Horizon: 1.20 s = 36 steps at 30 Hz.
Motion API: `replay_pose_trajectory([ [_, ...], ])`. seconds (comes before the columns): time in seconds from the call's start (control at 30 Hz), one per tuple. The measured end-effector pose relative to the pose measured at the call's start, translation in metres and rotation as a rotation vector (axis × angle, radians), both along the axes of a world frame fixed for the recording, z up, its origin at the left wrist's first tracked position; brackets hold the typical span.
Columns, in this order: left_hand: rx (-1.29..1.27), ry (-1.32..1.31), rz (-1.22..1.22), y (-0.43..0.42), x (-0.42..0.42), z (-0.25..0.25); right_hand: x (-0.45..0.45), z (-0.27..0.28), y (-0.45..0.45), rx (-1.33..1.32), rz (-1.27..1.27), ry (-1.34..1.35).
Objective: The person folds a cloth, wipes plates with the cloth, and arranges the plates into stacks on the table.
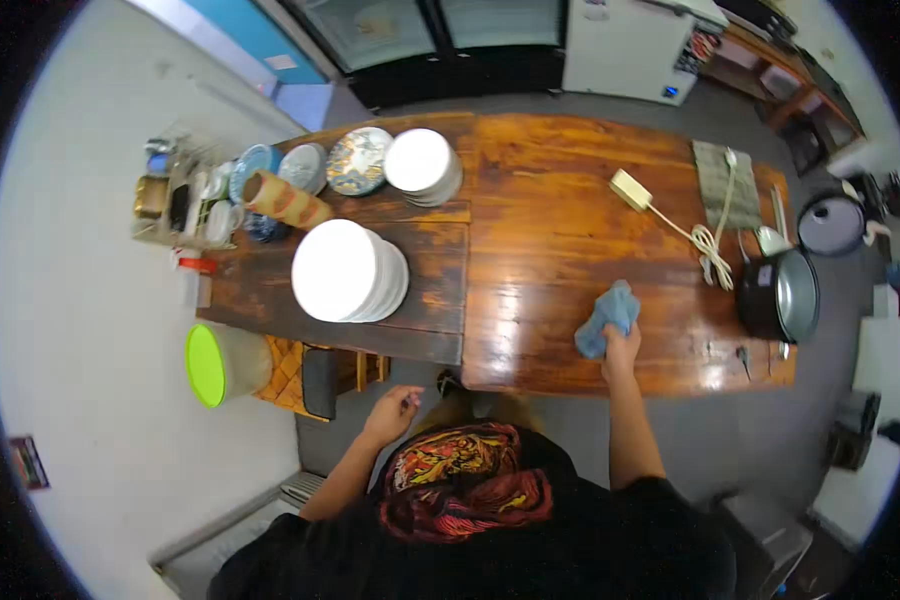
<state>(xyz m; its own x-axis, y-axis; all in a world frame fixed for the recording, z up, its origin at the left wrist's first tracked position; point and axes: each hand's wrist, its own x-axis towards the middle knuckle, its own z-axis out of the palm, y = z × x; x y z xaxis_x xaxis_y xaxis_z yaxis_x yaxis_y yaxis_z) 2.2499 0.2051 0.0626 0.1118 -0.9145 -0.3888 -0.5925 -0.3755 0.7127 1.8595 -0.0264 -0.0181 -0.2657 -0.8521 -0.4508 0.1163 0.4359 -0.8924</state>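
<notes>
Presently, right grip (622, 348) clutching blue cloth (605, 318) on tabletop (540, 220); left grip (390, 414) unclear; wide sweep might snag white cord (707, 243).

I see right hand (622, 346) gripping blue cloth (606, 320) on glossy wooden table (560, 225); left hand (395, 412) half-curled, off table's edge. White plate stack (337, 270) left, extension lead (630, 190), black pot (760, 305) right.

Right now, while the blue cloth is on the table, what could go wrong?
If moved right, the blue cloth in the fingers of the right hand might snag the cord. The large white stack stands near the front edge of the darker table, so a bump could topple it.
</notes>
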Motion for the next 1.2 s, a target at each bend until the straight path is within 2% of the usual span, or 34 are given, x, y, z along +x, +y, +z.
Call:
replay_pose_trajectory([
  [0.1,-0.112,0.08,-0.025,-0.036,-0.007,0.028,0.036,0.02,0.013,0.024,0.282,-0.328],
  [0.13,-0.138,0.089,-0.034,-0.054,-0.012,0.044,0.049,0.032,0.013,0.024,0.313,-0.342],
  [0.23,-0.3,0.148,-0.012,-0.101,-0.016,0.075,0.094,0.078,0.01,0.115,0.632,-0.543],
  [0.33,-0.262,0.343,0.059,-0.118,0.006,0.092,0.151,0.111,0.004,0.27,0.716,-0.922],
  [0.43,-0.165,0.76,0.129,-0.117,0.04,0.1,0.207,0.133,0.009,0.406,0.629,-1.194],
  [0.5,-0.228,0.889,0.239,-0.114,0.057,0.113,0.241,0.146,0.019,0.414,0.627,-1.16],
  [0.57,-0.265,0.943,0.325,-0.105,0.084,0.116,0.267,0.156,0.036,0.385,0.688,-1.006],
  [0.67,-0.253,0.626,0.357,-0.097,0.14,0.111,0.302,0.176,0.051,0.369,0.732,-0.872],
  [0.73,-0.307,0.373,0.291,-0.094,0.171,0.108,0.318,0.188,0.054,0.371,0.732,-0.813],
  [0.8,-0.37,0.247,0.202,-0.093,0.198,0.11,0.335,0.196,0.052,0.291,0.844,-0.701],
  [0.9,-0.708,0.065,-0.022,-0.103,0.227,0.123,0.359,0.22,0.039,0.198,0.962,-0.57],
  [0.97,-0.784,0.098,-0.117,-0.112,0.242,0.143,0.375,0.244,0.033,-0.024,1.177,-0.452],
  [1.03,-0.732,0.34,-0.307,-0.124,0.252,0.159,0.383,0.262,0.03,-0.252,1.362,-0.31],
  [1.07,-0.709,0.426,-0.38,-0.131,0.256,0.163,0.383,0.268,0.029,-0.262,1.338,-0.294],
  [1.2,-0.772,0.272,-0.689,-0.16,0.26,0.17,0.374,0.291,0.029,-0.225,1.195,-0.269],
])
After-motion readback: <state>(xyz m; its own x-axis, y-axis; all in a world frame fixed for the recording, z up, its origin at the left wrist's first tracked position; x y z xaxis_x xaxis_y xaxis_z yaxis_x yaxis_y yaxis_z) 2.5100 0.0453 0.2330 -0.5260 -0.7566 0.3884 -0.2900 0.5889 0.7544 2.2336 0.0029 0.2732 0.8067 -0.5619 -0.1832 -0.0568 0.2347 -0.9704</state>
